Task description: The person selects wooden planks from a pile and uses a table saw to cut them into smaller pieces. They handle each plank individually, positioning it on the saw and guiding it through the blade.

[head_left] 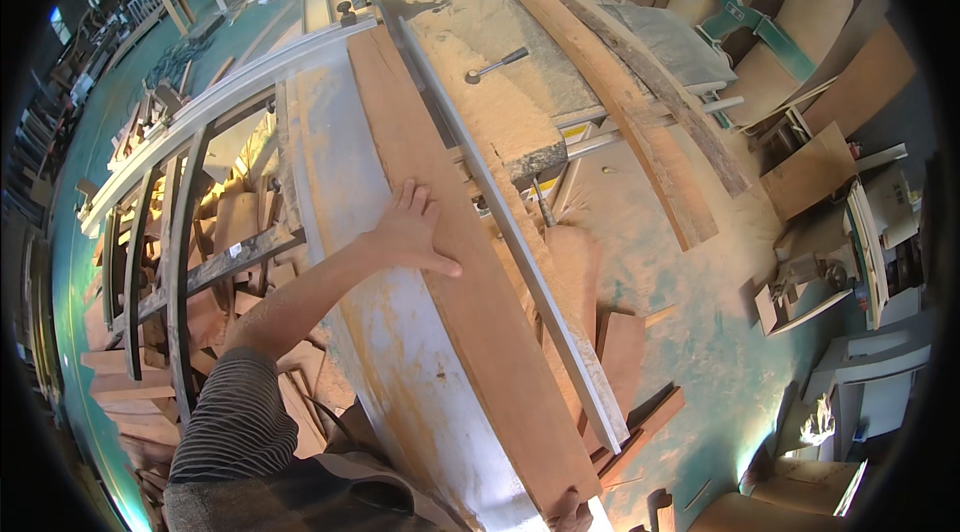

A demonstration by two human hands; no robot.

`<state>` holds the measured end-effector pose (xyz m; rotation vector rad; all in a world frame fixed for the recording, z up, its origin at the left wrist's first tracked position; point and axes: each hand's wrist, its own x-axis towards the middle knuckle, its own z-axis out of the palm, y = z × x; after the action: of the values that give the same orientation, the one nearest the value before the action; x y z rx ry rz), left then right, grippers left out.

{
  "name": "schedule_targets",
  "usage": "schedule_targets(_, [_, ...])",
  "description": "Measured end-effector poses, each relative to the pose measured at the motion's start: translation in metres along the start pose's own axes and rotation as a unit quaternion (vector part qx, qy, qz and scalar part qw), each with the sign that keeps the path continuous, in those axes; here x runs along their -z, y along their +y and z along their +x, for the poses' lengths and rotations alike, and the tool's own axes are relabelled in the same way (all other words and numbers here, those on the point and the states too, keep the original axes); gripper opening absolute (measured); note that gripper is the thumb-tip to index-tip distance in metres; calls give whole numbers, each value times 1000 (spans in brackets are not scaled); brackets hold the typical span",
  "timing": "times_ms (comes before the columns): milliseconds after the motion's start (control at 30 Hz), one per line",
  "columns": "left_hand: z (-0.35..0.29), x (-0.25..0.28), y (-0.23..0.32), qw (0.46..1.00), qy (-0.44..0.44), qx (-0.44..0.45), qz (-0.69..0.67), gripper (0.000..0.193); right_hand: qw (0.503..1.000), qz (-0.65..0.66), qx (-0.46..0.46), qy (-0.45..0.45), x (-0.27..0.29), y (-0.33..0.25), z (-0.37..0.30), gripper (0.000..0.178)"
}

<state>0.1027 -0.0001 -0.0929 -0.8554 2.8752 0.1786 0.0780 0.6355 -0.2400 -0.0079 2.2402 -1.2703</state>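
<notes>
A long reddish-brown wooden board lies lengthwise on the pale metal table of a saw bench, running from far left to near right. My left hand rests flat on its left edge about midway along, fingers stretched out and thumb spread. At the near end, my right hand is curled against the board's end; only part of it shows at the lower edge. A straight metal fence runs along the board's right side. The saw blade cannot be made out.
A slatted frame extends left above heaped wood offcuts. Sawdust covers the machine top, where a black-handled lever stands. Two long rough planks lie beyond the fence. Panels and a dust-bag unit stand at the right.
</notes>
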Motion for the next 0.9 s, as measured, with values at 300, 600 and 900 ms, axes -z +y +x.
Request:
schedule_targets(300, [4, -2, 2, 995, -87, -24, 30, 136, 985, 77, -116, -102, 10, 7, 3, 59])
schedule_targets(600, [2, -5, -2, 998, -48, -27, 38, 135, 998, -25, 27, -57, 0, 49, 17, 51])
schedule_targets(900, [15, -3, -25, 998, -21, -22, 55, 136, 983, -10, -144, -111, -10, -41, 15, 66])
